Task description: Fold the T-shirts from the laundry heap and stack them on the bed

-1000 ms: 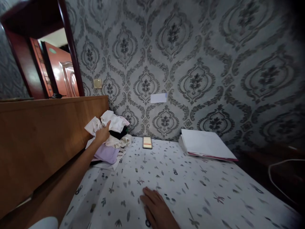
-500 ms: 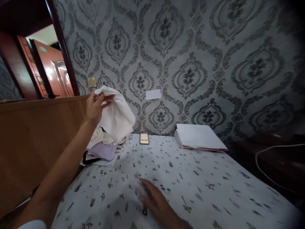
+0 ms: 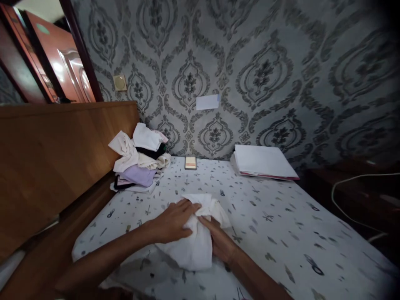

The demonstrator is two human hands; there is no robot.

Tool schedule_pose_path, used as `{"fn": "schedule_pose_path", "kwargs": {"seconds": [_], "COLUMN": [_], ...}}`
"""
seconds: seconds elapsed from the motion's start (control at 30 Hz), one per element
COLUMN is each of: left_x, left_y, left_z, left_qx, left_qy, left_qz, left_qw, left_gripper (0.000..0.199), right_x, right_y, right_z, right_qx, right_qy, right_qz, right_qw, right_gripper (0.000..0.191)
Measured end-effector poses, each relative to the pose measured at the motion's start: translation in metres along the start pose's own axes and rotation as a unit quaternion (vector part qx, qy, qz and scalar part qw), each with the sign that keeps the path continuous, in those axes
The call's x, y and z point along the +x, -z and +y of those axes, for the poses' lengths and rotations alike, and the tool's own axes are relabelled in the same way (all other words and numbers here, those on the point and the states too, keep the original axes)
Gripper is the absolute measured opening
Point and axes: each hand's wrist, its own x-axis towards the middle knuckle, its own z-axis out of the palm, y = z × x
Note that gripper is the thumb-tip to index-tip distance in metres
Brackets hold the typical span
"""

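Note:
A crumpled white piece of clothing (image 3: 195,250) lies bunched on the patterned sheet in front of me; its exact kind does not show. From the left, my left hand (image 3: 175,221) grips its upper part, fingers curled over the fabric. My right hand (image 3: 221,241) holds the right side of the same cloth, some fingers hidden in its folds. Both hands are close together, almost touching. Back at the left, against the wooden board, stands a pile of clothes, with a lilac garment (image 3: 139,175), a cream one (image 3: 125,152) and a white one (image 3: 146,137) on top.
The bed sheet (image 3: 265,241) is white with small plant prints. A phone with a lit screen (image 3: 190,163) lies near the wall. Further right rests a white flat stack (image 3: 265,162). A wooden board (image 3: 62,158) borders the left side; a white cable (image 3: 339,208) hangs at right.
My left hand has brought the white clothing from above the pile down to the middle of the bed. My right hand, empty before, now grips it too. The view has tilted downward.

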Motion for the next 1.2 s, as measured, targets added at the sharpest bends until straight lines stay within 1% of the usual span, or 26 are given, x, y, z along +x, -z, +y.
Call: {"fn": "schedule_pose_path", "kwargs": {"seconds": [0.07,0.13,0.23,0.33,0.4,0.47,0.53,0.6,0.7,0.73,0.8,0.9,0.97,1.0,1.07,1.1,1.13,1.17,1.2], "left_x": [-0.008,-0.015,-0.021,-0.022,-0.021,-0.020,-0.020,-0.020,-0.019,-0.018,-0.011,0.006,0.019,0.024,0.031,0.032,0.031,0.030,0.028], "left_y": [-0.004,-0.005,-0.002,0.001,0.003,0.007,0.015,0.025,0.036,0.038,0.040,0.047,0.062,0.073,0.097,0.109,0.117,0.121,0.120], "left_z": [-0.010,-0.020,-0.035,-0.052,-0.065,-0.079,-0.092,-0.100,-0.104,-0.102,-0.097,-0.084,-0.069,-0.059,-0.032,-0.016,0.001,0.019,0.037], "left_qx": [-0.013,-0.049,-0.147,-0.273,-0.335,-0.398,-0.450,-0.486,-0.541,-0.556,-0.576,-0.591,-0.575,-0.554,-0.478,-0.422,-0.355,-0.284,-0.219], "left_qy": [0.028,0.053,0.081,0.121,0.166,0.216,0.248,0.255,0.243,0.237,0.232,0.230,0.190,0.153,0.054,0.009,-0.024,-0.045,-0.064], "left_qz": [0.014,0.031,0.041,0.069,0.123,0.201,0.272,0.317,0.351,0.352,0.340,0.334,0.368,0.404,0.496,0.540,0.572,0.584,0.572], "left_qw": [0.999,0.997,0.985,0.952,0.919,0.869,0.814,0.773,0.725,0.715,0.707,0.697,0.706,0.712,0.723,0.728,0.739,0.759,0.788], "left_gripper": [0.062,0.059,0.043,0.025,0.021,0.022,0.026,0.031,0.037,0.036,0.029,0.016,0.014,0.015,0.016,0.014,0.010,0.005,0.003], "right_x": [-0.001,0.000,0.003,0.005,0.005,0.004,0.004,0.004,0.002,0.002,0.002,0.007,0.015,0.019,0.025,0.027,0.027,0.026,0.023], "right_y": [-0.003,-0.005,-0.005,-0.002,0.002,0.007,0.014,0.021,0.031,0.035,0.045,0.062,0.071,0.073,0.073,0.070,0.066,0.062,0.059], "right_z": [0.000,0.002,0.006,0.008,0.006,0.001,-0.006,-0.012,-0.018,-0.020,-0.024,-0.036,-0.050,-0.058,-0.076,-0.083,-0.090,-0.095,-0.098], "right_qx": [0.034,0.039,0.024,0.028,0.035,0.041,0.046,0.041,0.014,0.001,-0.030,-0.089,-0.122,-0.127,-0.117,-0.107,-0.095,-0.080,-0.062], "right_qy": [-0.053,-0.083,-0.081,-0.081,-0.092,-0.100,-0.104,-0.109,-0.112,-0.108,-0.093,-0.053,-0.009,0.015,0.067,0.090,0.106,0.112,0.110], "right_qz": [-0.039,-0.060,-0.050,-0.023,-0.008,-0.001,0.004,0.006,0.003,0.001,0.010,0.069,0.124,0.149,0.190,0.205,0.210,0.205,0.194], "right_qw": [0.997,0.994,0.995,0.996,0.995,0.994,0.994,0.993,0.994,0.994,0.995,0.992,0.985,0.981,0.973,0.969,0.967,0.969,0.973], "right_gripper": [0.050,0.046,0.045,0.048,0.048,0.047,0.046,0.047,0.049,0.048,0.045,0.041,0.039,0.038,0.038,0.040,0.041,0.043,0.044]}}
